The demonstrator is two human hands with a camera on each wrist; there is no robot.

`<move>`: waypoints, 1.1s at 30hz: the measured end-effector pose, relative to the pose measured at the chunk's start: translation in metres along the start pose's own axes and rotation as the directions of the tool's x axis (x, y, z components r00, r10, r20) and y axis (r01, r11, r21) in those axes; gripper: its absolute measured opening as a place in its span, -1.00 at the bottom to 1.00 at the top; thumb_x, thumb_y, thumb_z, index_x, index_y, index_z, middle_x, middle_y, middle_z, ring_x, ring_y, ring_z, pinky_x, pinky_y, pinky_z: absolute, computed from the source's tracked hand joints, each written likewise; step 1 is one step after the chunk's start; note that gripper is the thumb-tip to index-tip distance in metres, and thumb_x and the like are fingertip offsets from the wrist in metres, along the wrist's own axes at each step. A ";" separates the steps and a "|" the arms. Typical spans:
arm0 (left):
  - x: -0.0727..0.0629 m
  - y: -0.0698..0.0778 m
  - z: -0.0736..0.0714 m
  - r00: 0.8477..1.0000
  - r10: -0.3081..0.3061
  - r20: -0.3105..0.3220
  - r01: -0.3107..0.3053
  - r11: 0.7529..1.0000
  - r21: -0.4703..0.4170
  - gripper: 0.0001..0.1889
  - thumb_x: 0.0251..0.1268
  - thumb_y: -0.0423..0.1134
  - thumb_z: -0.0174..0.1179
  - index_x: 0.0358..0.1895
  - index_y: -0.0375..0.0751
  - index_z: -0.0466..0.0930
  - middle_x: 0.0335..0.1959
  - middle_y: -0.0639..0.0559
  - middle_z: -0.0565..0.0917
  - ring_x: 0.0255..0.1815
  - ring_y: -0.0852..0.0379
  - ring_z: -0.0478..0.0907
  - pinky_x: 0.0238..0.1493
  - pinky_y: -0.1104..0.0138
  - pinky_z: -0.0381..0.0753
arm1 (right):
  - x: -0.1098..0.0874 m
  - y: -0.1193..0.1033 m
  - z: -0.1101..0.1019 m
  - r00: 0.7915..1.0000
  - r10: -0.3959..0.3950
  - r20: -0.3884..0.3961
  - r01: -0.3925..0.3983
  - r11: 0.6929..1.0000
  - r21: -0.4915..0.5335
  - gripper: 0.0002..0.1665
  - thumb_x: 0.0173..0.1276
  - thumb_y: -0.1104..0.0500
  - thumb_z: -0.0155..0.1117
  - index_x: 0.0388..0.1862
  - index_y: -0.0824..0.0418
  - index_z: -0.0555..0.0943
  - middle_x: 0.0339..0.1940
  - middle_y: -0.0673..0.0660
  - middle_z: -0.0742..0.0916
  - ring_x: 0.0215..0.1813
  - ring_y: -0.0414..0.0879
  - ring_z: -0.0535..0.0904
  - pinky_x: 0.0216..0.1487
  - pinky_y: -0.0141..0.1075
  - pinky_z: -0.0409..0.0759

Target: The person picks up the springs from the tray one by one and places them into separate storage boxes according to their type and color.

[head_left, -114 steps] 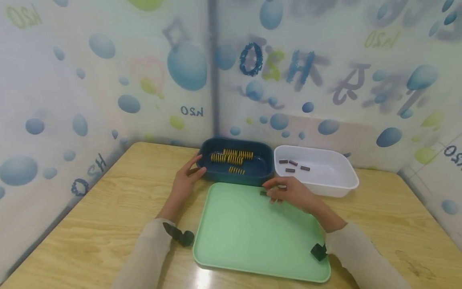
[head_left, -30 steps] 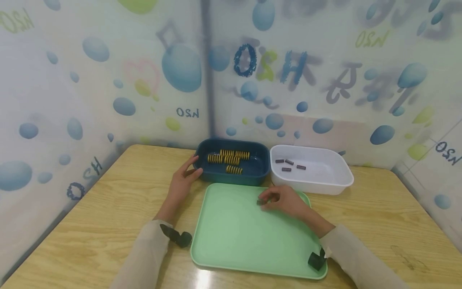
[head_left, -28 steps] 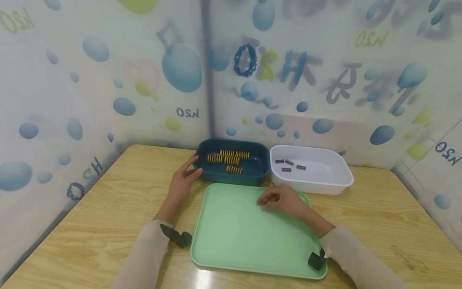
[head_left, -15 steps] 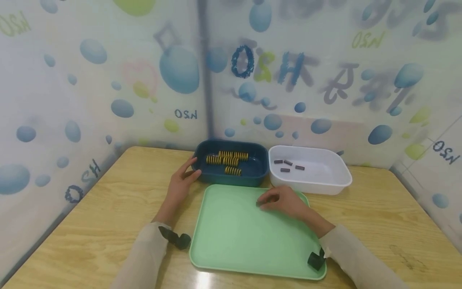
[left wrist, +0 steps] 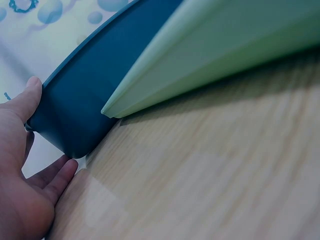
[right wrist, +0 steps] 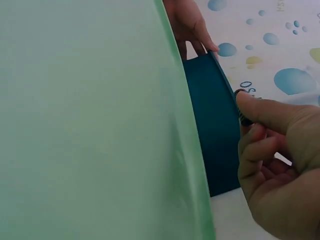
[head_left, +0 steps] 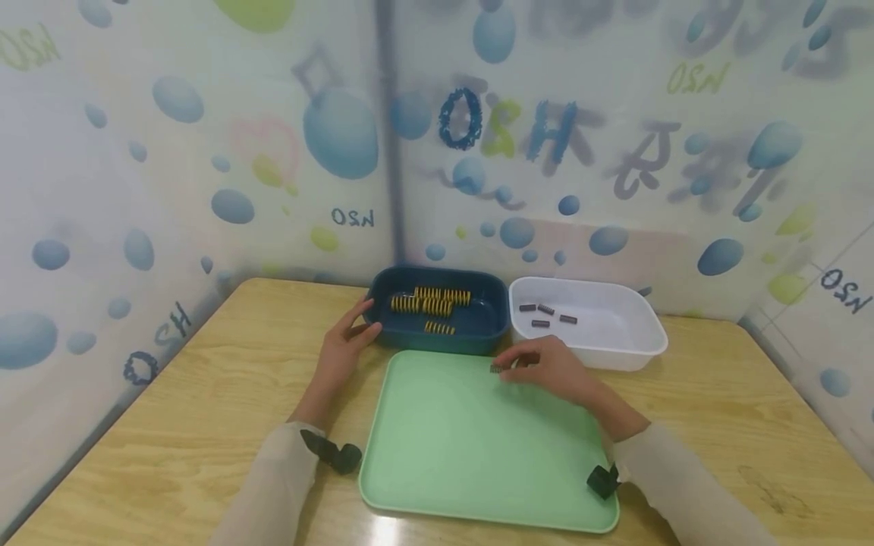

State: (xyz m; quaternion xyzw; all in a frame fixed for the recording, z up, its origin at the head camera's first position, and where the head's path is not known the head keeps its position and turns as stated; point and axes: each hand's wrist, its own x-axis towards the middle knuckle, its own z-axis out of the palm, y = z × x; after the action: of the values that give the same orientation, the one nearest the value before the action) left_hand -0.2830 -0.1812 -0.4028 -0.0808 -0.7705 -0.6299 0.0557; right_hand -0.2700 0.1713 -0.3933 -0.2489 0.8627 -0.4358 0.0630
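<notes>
My right hand [head_left: 549, 368] pinches a small dark coil spring [head_left: 496, 369] between thumb and fingertips, over the far edge of the pale green tray [head_left: 471, 455]. In the right wrist view the thumb presses along the spring [right wrist: 242, 107], in front of the blue tub. My left hand [head_left: 344, 349] holds the left end of the dark blue tub [head_left: 444, 341]; in the left wrist view the thumb is at its rim and the other fingers lie low by the corner. Several yellow-and-black coil springs [head_left: 437, 305] lie inside the tub.
Right of the blue tub stands a white tub [head_left: 617, 322], with several small dark springs [head_left: 568, 319] at its left end. Both tubs line the far side of the wooden table [head_left: 717, 425], behind the green tray. A patterned wall sheet [head_left: 601, 152] rises close behind.
Over the last half second my right hand has lifted with the spring from low over the tray, away from me and slightly right. My left hand has stayed at the blue tub.
</notes>
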 end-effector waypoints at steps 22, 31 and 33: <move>0.002 -0.004 0.000 1.000 -0.014 -0.012 0.014 1.000 -0.016 -0.44 0.39 -0.26 0.15 0.42 -0.19 0.26 0.50 0.05 0.10 0.28 -0.19 0.35 0.26 0.07 0.33 | -0.006 0.020 -0.074 0.989 0.063 -0.133 -0.069 0.997 -0.043 -0.69 0.20 0.01 0.43 -0.09 0.07 0.73 -0.14 0.01 0.74 -0.16 -0.04 0.58 -0.23 -0.37 0.57; 0.002 -0.003 0.000 1.000 -0.005 -0.008 0.005 1.000 -0.023 -0.44 0.39 -0.27 0.14 0.41 -0.21 0.26 0.51 -0.02 0.09 0.28 -0.21 0.35 0.26 0.06 0.33 | -0.004 0.035 -0.096 0.982 0.122 -0.144 -0.135 0.987 -0.082 -0.62 0.17 -0.09 0.43 -0.06 0.03 0.72 -0.11 0.01 0.74 -0.08 -0.03 0.56 -0.22 -0.36 0.53; 0.002 -0.003 0.000 1.000 -0.004 -0.006 0.004 1.000 -0.024 -0.44 0.39 -0.27 0.14 0.41 -0.21 0.26 0.51 -0.04 0.09 0.28 -0.22 0.34 0.26 0.05 0.32 | -0.002 0.037 -0.099 0.980 0.137 -0.142 -0.150 0.985 -0.082 -0.61 0.16 -0.10 0.43 -0.07 0.04 0.72 -0.12 0.02 0.73 -0.10 -0.02 0.56 -0.18 -0.34 0.54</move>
State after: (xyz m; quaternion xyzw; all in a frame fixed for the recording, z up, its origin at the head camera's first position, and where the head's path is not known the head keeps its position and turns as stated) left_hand -0.2858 -0.1813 -0.4051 -0.0782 -0.7629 -0.6394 0.0559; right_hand -0.3140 0.2619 -0.3615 -0.1583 0.8999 -0.4056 0.0238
